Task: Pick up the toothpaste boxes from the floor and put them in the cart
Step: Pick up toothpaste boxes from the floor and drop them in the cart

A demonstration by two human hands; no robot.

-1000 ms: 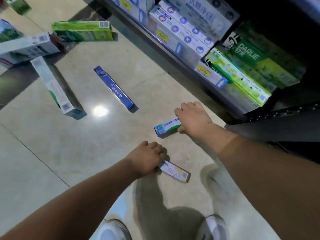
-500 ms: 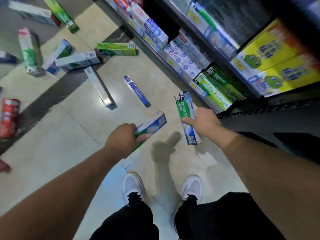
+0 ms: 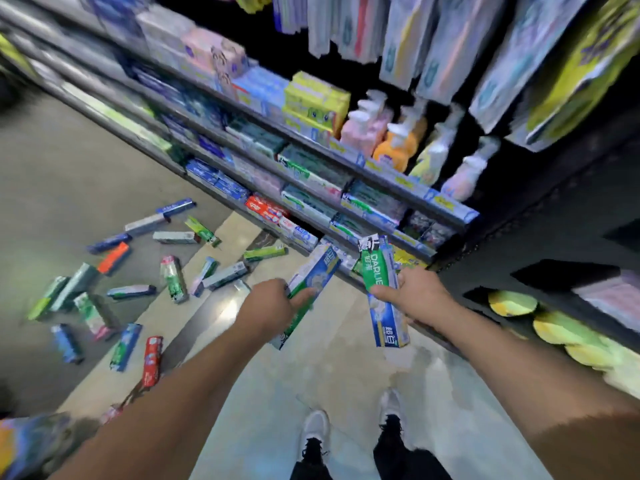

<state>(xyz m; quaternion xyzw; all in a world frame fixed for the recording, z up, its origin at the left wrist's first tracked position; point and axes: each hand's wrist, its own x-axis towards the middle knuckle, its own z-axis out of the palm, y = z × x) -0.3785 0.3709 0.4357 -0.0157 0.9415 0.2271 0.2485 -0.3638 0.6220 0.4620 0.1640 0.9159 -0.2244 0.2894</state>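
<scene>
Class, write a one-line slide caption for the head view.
Each hand, left and right, holds a toothpaste box; many more boxes litter the floor.

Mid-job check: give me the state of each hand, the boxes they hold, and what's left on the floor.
Left hand: grips a blue and green box, held off the floor.
Blue and green box: tilted, in the left hand.
Right hand: holds the Darlie box, held off the floor.
Darlie box: roughly upright, in the right hand.
Scattered boxes: many lying on the floor, not yet picked up.
Cart: not clearly in view.
</scene>
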